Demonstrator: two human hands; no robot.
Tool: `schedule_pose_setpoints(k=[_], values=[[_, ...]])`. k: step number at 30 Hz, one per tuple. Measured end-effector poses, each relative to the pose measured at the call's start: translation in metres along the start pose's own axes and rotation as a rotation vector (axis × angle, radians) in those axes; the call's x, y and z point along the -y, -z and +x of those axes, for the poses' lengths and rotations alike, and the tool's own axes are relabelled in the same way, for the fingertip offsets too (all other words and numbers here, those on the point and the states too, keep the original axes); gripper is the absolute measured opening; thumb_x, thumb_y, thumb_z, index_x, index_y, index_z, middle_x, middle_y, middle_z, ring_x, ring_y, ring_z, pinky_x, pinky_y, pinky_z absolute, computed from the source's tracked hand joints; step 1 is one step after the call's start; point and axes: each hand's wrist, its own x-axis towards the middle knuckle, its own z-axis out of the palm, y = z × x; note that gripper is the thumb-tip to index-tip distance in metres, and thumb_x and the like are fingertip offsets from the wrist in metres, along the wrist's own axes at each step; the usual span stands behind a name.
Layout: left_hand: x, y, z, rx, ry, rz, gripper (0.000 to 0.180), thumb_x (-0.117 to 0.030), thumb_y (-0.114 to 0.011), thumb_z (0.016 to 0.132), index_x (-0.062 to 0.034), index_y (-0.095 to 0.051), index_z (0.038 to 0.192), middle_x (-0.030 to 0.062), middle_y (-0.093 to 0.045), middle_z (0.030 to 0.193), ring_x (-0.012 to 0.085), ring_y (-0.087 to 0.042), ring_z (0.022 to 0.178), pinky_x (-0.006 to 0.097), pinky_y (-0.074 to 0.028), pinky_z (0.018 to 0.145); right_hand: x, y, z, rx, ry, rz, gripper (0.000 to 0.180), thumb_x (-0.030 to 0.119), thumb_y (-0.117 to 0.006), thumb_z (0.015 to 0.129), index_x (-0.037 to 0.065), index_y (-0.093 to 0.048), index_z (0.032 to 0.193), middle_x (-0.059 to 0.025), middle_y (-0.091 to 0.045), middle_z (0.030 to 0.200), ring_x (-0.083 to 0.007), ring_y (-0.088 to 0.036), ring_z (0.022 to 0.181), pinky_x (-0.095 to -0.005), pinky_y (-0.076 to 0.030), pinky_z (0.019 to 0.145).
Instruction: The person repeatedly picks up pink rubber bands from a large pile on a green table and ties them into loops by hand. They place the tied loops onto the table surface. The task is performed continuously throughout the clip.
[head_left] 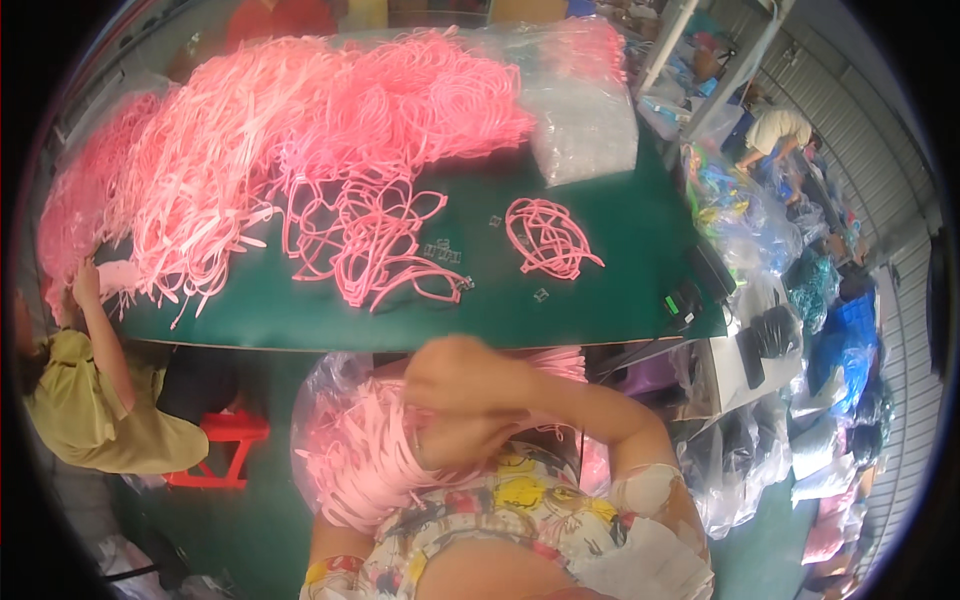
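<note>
From my feed: co-worker (pixel 75 410) far left, red stool (pixel 235 428) beside. Pink cord bundle (pixel 350 450) in the lap; left hand (pixel 455 442) at its right side, right hand (pixel 450 375) just above, blurred. I can't tell either hand's finger state. Rightward, pink coil (pixel 548 240) on green table (pixel 640 260).

A thick bundle of flat, pale-pink straps (pixel 365 462) sits at seven o'clock in the view, strands bowed in loose, roughly parallel arcs, some showing farther off toward two o'clock (its middle is covered), clear plastic (pixel 338 374) gathered at its eleven o'clock side
</note>
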Motion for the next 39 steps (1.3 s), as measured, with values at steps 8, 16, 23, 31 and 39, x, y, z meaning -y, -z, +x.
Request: schedule_pose_setpoints(k=[8,16,23,31,39], values=[[0.0,0.023,-0.008,-0.241,0.112,-0.273,0.016,-0.004,-0.063,0.078,-0.0013,-0.064,0.094,0.0134,-0.065,0.084,0.031,-0.063,0.076,0.038,-0.05,0.069,-0.145,0.069,-0.052,-0.478,-0.718,-0.754,0.017,0.025,-0.063,0.074,0.011,-0.069,0.081,-0.0064,-0.066,0.085,-0.0268,-0.061,0.08,-0.044,-0.042,0.061],[-0.012,0.027,-0.005,-0.207,0.201,-0.242,0.013,0.0,-0.062,0.078,-0.0002,-0.065,0.091,0.0147,-0.066,0.084,0.0314,-0.063,0.076,0.036,-0.049,0.069,-0.183,0.063,-0.063,-0.65,-0.59,-0.661,0.009,0.021,-0.068,0.076,0.015,-0.067,0.083,-0.004,-0.064,0.086,-0.025,-0.062,0.078,-0.0403,-0.046,0.062],[-0.027,0.028,0.005,-0.255,0.323,-0.259,0.009,0.001,-0.06,0.079,0.0023,-0.065,0.087,0.0151,-0.066,0.084,0.0278,-0.064,0.076,0.034,-0.049,0.07,-0.151,0.09,-0.068,-1.13,-0.441,-0.39,0.008,0.008,-0.061,0.083,0.007,-0.06,0.091,-0.0107,-0.06,0.082,-0.0306,-0.06,0.074,-0.0386,-0.049,0.065],[-0.013,0.019,-0.013,-0.702,0.517,-0.578,0.028,-0.009,-0.051,0.092,0.0017,-0.055,0.118,0.0108,-0.06,0.104,0.0199,-0.058,0.093,0.032,-0.047,0.083,-0.051,0.067,-0.07,-0.986,-0.285,0.03,0.008,0.005,-0.061,0.081,0.005,-0.061,0.089,-0.0113,-0.059,0.082,-0.0283,-0.06,0.068,-0.0335,-0.048,0.059],[-0.005,0.023,-0.027,-0.735,0.605,-1.077,0.025,-0.018,-0.047,0.097,0.0004,-0.055,0.112,-0.0018,-0.048,0.073,0.0057,-0.042,0.059,0.02,-0.034,0.053,0.027,-0.052,-0.108,-0.519,-0.13,0.181,0.016,0.017,-0.062,0.082,0.004,-0.057,0.09,-0.0108,-0.056,0.08,-0.0301,-0.058,0.072,-0.0408,-0.047,0.061]])
